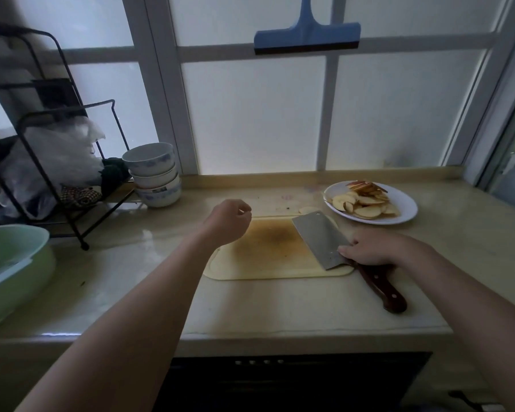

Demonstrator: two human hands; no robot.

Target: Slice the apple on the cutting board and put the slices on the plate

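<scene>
Head view: looking down at a dim kitchen countertop (280,304) below a frosted window (250,114).
Apple slices (366,203): lying heaped on the white plate (406,211) at the far right, well apart from the blade; with no whole apple showing anywhere, slicing judged as finished.
Cutting board (265,248): sitting mid-counter, bare and stained brown at its centre.
Stray piece (308,210): lying just past the board's far edge, beside the blade's tip; pale and round, likely a slice not yet plated.
Cleaver (321,239): lying flat across the board's right end, wooden handle overhanging the counter toward the near right; probably parked flat to avoid rocking or sliding.
Right hand (375,248): resting on the blade's heel, thumb lying straight along the steel, fingers loose, not wrapping the handle.
Left hand (229,221): hovering over the board's far left corner, fingers curling loosely, gripping nothing visible.
Left palm: facing away, so ruling out a tiny scrap not possible.
Handle front: hiding under the right palm.
Board's far right corner: disappearing partly behind the blade.
Wire rack (113,193): standing far left, contents blurring into dark bags.
Green basin (15,257): getting cut off by the left edge.
</scene>
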